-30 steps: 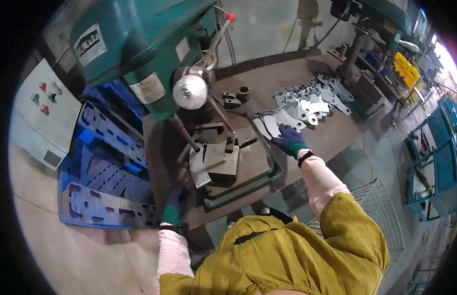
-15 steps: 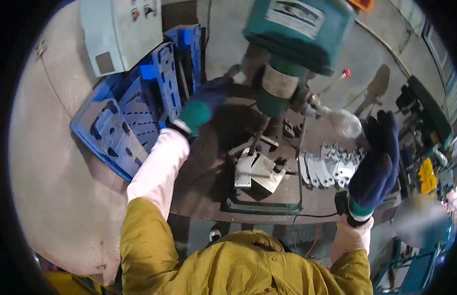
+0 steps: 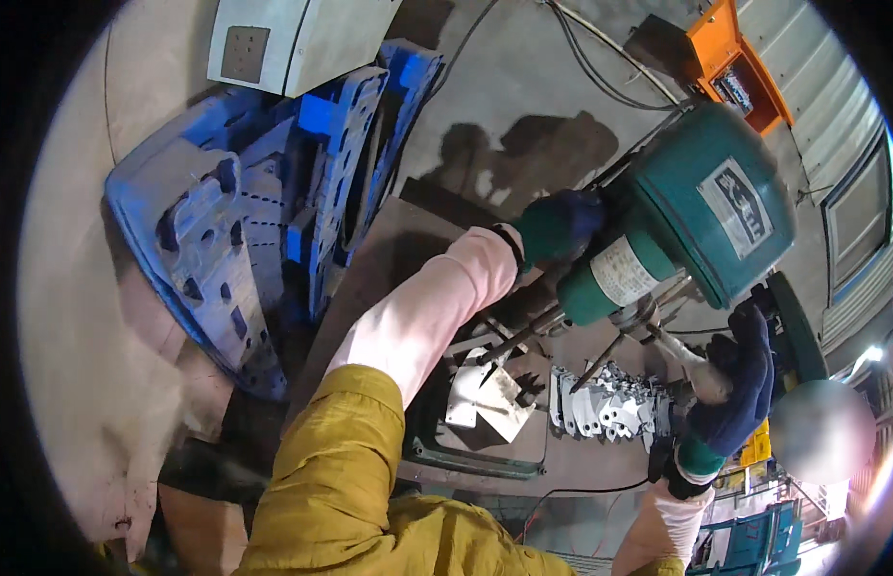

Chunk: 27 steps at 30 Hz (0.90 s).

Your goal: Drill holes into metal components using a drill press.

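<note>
A green drill press (image 3: pixel 701 211) leans across the upper right of the view. My left hand (image 3: pixel 566 226), in a dark blue and green glove, reaches up beside its head; the fingers are too dark and hidden to make out. My right hand (image 3: pixel 739 389), gloved alike, is closed at the whitish, plastic-covered end of the feed lever (image 3: pixel 707 377). Below the drill bit (image 3: pixel 518 344), a silver metal part (image 3: pixel 463 394) lies against a metal block fixture (image 3: pixel 504 401) on the press base (image 3: pixel 475 465).
Several flat silver parts (image 3: pixel 609 403) lie in a row on the brown table (image 3: pixel 585 468), right of the fixture. Blue plastic crates (image 3: pixel 202 250) stand at left, below a grey box (image 3: pixel 297 43). An orange box (image 3: pixel 739 67) hangs on the wall. A cable (image 3: pixel 561 492) crosses the table's front edge.
My view has turned and shifted. My left hand has moved right, to the press head. My right hand, earlier apart from the lever's end, now meets it.
</note>
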Each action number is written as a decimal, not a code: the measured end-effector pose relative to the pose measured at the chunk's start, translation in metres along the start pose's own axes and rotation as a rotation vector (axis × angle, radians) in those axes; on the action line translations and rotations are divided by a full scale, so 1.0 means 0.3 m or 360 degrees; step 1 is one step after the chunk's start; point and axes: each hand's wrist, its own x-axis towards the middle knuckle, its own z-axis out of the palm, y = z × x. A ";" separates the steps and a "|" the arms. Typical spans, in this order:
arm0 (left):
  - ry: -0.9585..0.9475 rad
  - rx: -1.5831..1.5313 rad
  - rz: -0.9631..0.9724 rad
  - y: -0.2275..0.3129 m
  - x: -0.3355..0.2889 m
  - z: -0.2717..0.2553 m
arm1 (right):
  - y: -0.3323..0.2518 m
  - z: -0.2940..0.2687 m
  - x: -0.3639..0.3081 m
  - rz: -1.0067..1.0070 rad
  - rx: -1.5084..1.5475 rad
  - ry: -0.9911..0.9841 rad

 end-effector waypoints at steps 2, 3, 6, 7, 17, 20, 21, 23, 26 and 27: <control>0.0013 0.0194 0.0206 -0.004 -0.002 0.011 | 0.009 0.022 -0.004 0.0011 -0.0012 0.0046; -0.0062 0.0253 0.0198 0.006 0.013 0.004 | 0.010 0.028 -0.005 0.0018 -0.0023 0.0071; 0.0000 0.0260 0.0197 -0.002 0.029 0.033 | 0.006 0.034 -0.001 -0.0030 -0.0223 0.0107; 0.0064 0.0237 0.0199 -0.009 0.026 0.047 | 0.006 0.038 -0.001 -0.0041 -0.0285 0.0119; -0.0546 0.0538 0.0067 0.041 0.113 -0.043 | 0.024 0.064 0.004 -0.0013 -0.0377 0.0205; -0.0063 0.0110 -0.0026 -0.030 0.121 0.045 | 0.018 0.058 0.010 -0.0037 -0.0380 0.0222; 0.0174 -0.0236 -0.0040 -0.041 0.108 0.063 | 0.025 0.061 0.009 -0.0022 -0.0328 0.0219; 0.0385 -0.0564 -0.0076 -0.065 0.097 0.091 | 0.027 0.065 0.015 0.0096 -0.0308 0.0194; 0.0151 -0.0387 -0.0201 -0.051 0.103 0.084 | 0.023 0.065 0.018 0.0036 -0.0392 0.0148; 0.0047 -0.0279 -0.0250 -0.049 0.102 0.065 | 0.023 0.064 0.021 0.0003 -0.0399 0.0109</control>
